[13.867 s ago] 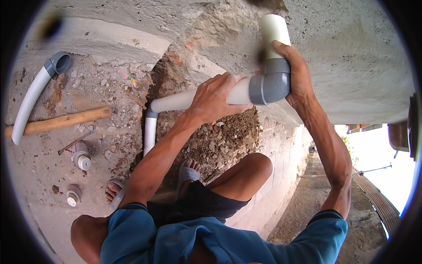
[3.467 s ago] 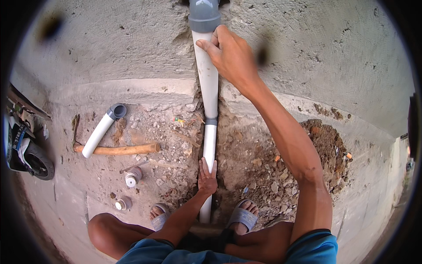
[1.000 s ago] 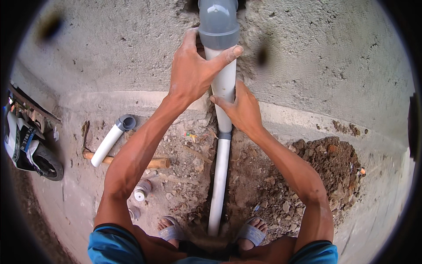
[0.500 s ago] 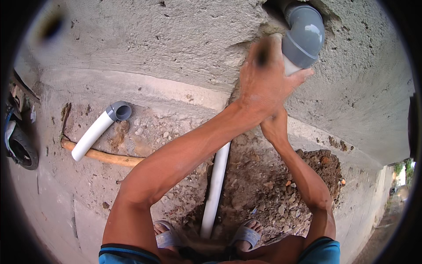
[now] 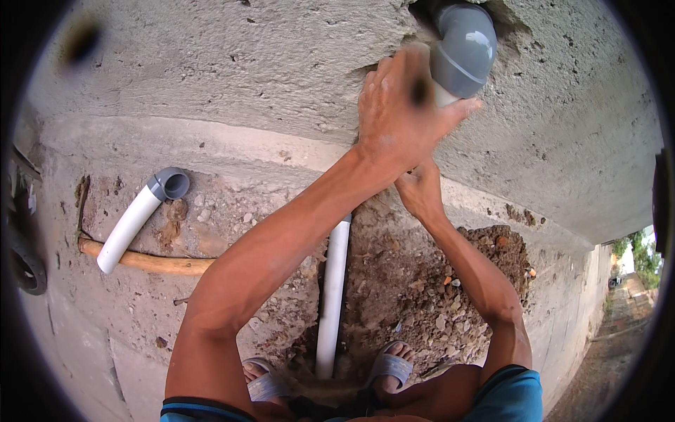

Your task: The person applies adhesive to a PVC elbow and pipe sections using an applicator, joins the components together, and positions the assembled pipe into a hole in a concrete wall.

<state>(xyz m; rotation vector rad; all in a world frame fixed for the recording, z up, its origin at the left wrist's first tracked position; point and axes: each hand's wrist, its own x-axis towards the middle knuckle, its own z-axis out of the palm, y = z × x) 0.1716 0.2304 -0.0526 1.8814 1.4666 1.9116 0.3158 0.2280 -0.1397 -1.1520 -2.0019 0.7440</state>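
A grey elbow fitting juts from a rough hole in the concrete wall. A short stretch of white pipe shows in its lower mouth. My left hand grips this pipe just under the elbow, its thumb lying across the front and its fingers round the far left side. Directly below, my right hand is closed in line with the pipe, most of its fingers hidden by my left hand and wrist. The lower part of the pipe is covered by both hands.
Between my feet, another white pipe lies in a dug trench. To the left, a white pipe with a grey elbow rests across a wooden handle. A heap of soil and stones sits right of the trench. A wheel stands far left.
My view has swung slightly, so the whole scene sits further left in the picture. Both hands stay at the pipe under the elbow; more of my left fingers shows.
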